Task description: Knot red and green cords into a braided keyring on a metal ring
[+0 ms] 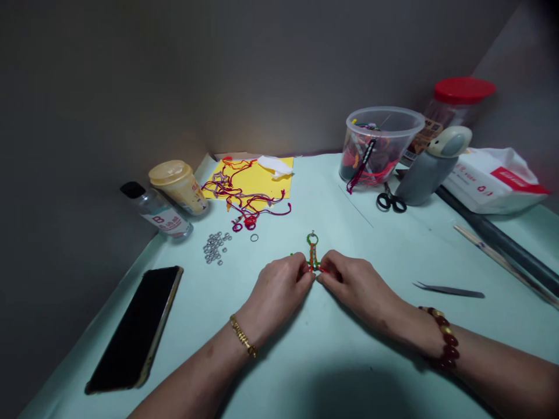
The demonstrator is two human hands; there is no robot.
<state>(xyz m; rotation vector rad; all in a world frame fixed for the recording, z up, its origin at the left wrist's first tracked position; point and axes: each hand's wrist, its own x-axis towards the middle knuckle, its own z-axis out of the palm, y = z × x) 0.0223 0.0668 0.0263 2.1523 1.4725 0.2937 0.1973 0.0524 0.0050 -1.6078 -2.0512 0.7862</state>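
Note:
A small knotted cord piece (312, 253) in green, orange and red lies at the middle of the table, with a green ring at its top and pale beads or metal bits along its length. My left hand (286, 282) pinches a cord at its lower left side. From the other side, my right hand (347, 279) pinches a red cord end between thumb and fingers. Both hands rest close together on the table; the fingertips partly hide the cord ends. A short green end shows beside my left fingers.
Left are a phone (135, 329), silver rings (215, 247), a bottle (163, 218) and a cup (181, 186). Loose cords (257, 201) lie by yellow paper (277, 185). Right are tweezers (452, 290), scissors (391, 202), a tub (382, 151) and a grey bottle (421, 174).

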